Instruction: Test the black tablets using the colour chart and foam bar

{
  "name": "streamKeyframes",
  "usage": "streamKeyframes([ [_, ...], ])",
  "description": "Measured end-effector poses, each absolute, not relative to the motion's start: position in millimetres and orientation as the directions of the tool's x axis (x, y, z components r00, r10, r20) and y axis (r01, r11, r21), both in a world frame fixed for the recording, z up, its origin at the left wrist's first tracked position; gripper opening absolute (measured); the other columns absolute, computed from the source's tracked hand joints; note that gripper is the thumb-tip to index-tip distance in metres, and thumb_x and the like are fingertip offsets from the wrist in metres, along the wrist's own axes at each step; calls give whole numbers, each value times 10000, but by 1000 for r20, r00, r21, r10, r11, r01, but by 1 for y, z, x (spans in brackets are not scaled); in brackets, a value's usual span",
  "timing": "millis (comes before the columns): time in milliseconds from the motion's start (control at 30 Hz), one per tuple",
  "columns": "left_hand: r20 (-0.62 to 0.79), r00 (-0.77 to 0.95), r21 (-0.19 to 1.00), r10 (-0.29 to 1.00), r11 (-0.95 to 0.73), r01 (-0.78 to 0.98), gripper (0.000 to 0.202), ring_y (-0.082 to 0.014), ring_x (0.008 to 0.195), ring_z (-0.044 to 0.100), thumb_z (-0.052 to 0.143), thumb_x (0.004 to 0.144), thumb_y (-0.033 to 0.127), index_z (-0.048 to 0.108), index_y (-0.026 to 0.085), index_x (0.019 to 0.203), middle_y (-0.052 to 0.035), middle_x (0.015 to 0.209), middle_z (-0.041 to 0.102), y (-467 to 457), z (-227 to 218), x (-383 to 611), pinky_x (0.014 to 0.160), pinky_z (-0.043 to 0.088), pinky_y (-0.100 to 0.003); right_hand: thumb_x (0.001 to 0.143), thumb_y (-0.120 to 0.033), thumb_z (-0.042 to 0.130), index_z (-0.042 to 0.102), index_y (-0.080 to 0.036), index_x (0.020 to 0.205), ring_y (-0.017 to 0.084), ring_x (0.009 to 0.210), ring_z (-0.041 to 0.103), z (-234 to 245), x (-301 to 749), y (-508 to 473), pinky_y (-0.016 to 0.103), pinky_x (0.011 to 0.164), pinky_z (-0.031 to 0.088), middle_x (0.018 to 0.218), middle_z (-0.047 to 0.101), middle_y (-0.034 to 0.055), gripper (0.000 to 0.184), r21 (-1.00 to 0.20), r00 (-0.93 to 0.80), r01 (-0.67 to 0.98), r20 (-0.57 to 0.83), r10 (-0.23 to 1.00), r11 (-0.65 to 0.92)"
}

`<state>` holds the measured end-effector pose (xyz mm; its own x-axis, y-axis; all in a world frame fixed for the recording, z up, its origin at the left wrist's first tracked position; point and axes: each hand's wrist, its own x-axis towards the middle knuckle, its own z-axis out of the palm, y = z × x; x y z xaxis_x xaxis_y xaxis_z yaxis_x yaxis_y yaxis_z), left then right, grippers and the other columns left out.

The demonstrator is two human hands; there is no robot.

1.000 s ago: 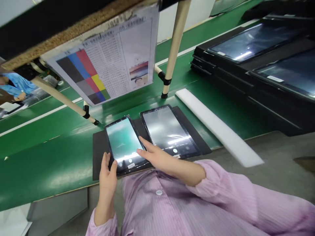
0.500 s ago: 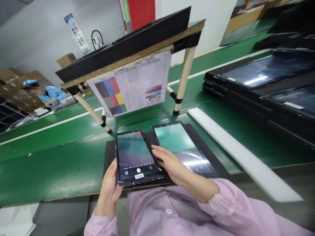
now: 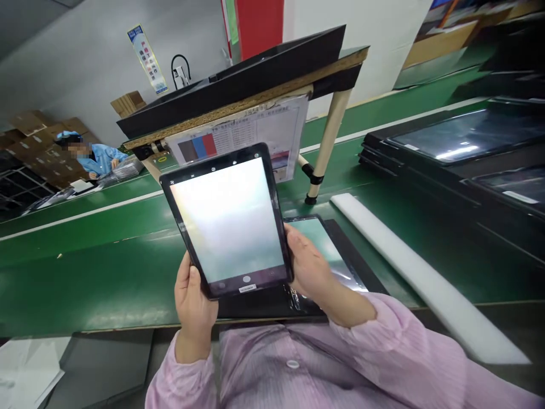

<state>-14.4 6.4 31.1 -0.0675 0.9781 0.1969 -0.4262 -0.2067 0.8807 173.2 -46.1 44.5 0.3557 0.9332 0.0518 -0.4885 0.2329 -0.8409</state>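
Observation:
A black-framed tablet (image 3: 230, 221) is held up, tilted, in front of me. Its screen is bright and whitish, with a camera shutter button and a small white label along the bottom. My left hand (image 3: 196, 292) is closed around its lower left edge, thumb at the frame. My right hand (image 3: 309, 261) grips the lower right edge. Behind my right hand a second tablet (image 3: 317, 238) lies lit on a black mat (image 3: 255, 309), partly covered by the hand and the first tablet.
A raised stand (image 3: 332, 136) with a printed colour chart (image 3: 238, 133) stands ahead on the green bench (image 3: 106, 272). A white foam strip (image 3: 417, 267) lies to the right, near stacked black trays with tablets (image 3: 451, 136). A person in blue (image 3: 102, 159) sits far left.
The tablet has been lifted from just above the mat and tilted up towards the stand, with both hands on it. Its screen has turned from dark greenish to bright white.

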Motion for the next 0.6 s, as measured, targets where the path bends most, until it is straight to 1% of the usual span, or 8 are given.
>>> streamKeyframes([
  [67, 402, -56, 884, 914, -403, -238, 646, -284, 1301, 584, 742, 831, 521, 569, 269, 1400, -119, 1431, 599, 6, 25, -13, 1074, 485, -410, 775, -757, 643, 671, -247, 1139, 285, 1184, 648, 46, 175, -42, 441, 948, 580, 1111, 739, 73, 628, -844, 331, -487, 58, 942, 223],
  [133, 552, 59, 832, 832, -554, 32, 1017, -347, 1450, 405, 839, 715, 536, 349, 234, 1553, -174, 1576, 412, 4, 21, -14, 1176, 360, -473, 768, -763, 640, 692, -240, 1063, 286, 1166, 657, 45, 177, -40, 435, 922, 591, 1038, 750, 71, 603, -854, 321, -469, 70, 945, 223],
  [200, 599, 155, 737, 785, -617, 277, 1295, -388, 1522, 233, 903, 624, 519, 124, 213, 1612, -217, 1651, 210, 1, 21, -15, 1219, 251, -535, 746, -764, 657, 701, -238, 996, 289, 1157, 662, 45, 178, -39, 435, 916, 596, 983, 754, 68, 584, -856, 324, -465, 73, 943, 226],
  [233, 606, 176, 692, 775, -624, 363, 1346, -401, 1535, 176, 903, 623, 518, 47, 209, 1615, -232, 1662, 135, 0, 22, -15, 1221, 224, -565, 731, -760, 675, 701, -236, 963, 291, 1155, 662, 45, 179, -38, 436, 918, 596, 962, 755, 67, 574, -853, 326, -469, 72, 943, 228],
  [267, 614, 187, 654, 767, -627, 423, 1358, -411, 1540, 141, 891, 640, 521, -2, 206, 1613, -244, 1662, 88, -1, 23, -15, 1215, 215, -593, 718, -756, 690, 700, -236, 933, 294, 1156, 662, 45, 179, -38, 437, 923, 594, 950, 755, 66, 563, -850, 330, -474, 71, 941, 231],
  [333, 634, 196, 593, 748, -633, 498, 1348, -431, 1540, 112, 866, 669, 529, -46, 202, 1607, -263, 1652, 65, -4, 26, -12, 1198, 224, -636, 702, -740, 716, 695, -233, 885, 297, 1158, 660, 45, 179, -37, 441, 937, 589, 940, 756, 65, 539, -840, 339, -488, 70, 938, 239],
  [433, 659, 200, 529, 725, -636, 561, 1350, -455, 1530, 125, 860, 669, 528, -56, 195, 1603, -280, 1629, 111, -5, 28, -8, 1175, 246, -671, 694, -726, 735, 691, -229, 854, 295, 1154, 662, 44, 179, -37, 445, 960, 579, 947, 758, 60, 524, -821, 346, -509, 81, 935, 260],
  [600, 680, 194, 475, 707, -626, 618, 1326, -466, 1519, 153, 841, 698, 524, -64, 171, 1601, -303, 1605, 158, -3, 26, -4, 1163, 251, -688, 718, -709, 731, 695, -224, 840, 282, 1158, 661, 40, 179, -38, 441, 979, 572, 942, 758, 55, 501, -813, 345, -517, 88, 934, 267],
])
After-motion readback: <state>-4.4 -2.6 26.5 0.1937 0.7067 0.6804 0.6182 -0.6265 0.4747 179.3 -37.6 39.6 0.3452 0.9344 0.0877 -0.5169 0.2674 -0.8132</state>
